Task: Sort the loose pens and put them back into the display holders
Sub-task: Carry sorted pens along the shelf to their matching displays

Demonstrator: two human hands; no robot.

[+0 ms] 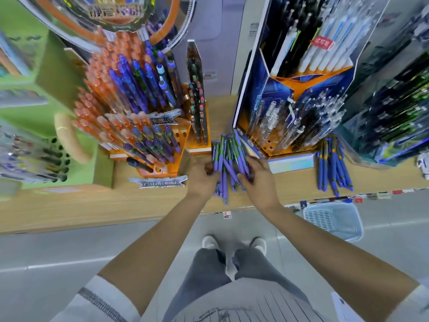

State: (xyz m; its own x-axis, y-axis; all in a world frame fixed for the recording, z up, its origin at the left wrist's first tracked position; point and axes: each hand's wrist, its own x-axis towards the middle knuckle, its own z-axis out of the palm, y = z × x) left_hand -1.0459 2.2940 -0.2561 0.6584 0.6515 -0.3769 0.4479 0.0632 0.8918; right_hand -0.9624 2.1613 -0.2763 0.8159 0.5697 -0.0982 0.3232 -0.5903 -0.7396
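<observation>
Forearms [162, 240] reach to the purple pen pile [226, 163]: right hand [257, 176] pinches several of it, left hand [204, 174] curls at its left edge, grip unclear. Right of the pile, blue pens [332, 168] lie apart, seemingly sorted but not yet in holders [180, 137]

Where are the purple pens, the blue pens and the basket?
purple pens [226, 162]: head view, middle of the centre pile.
blue pens [334, 166]: head view, middle of the right pile.
basket [323, 218]: head view, its mesh wall.
</observation>
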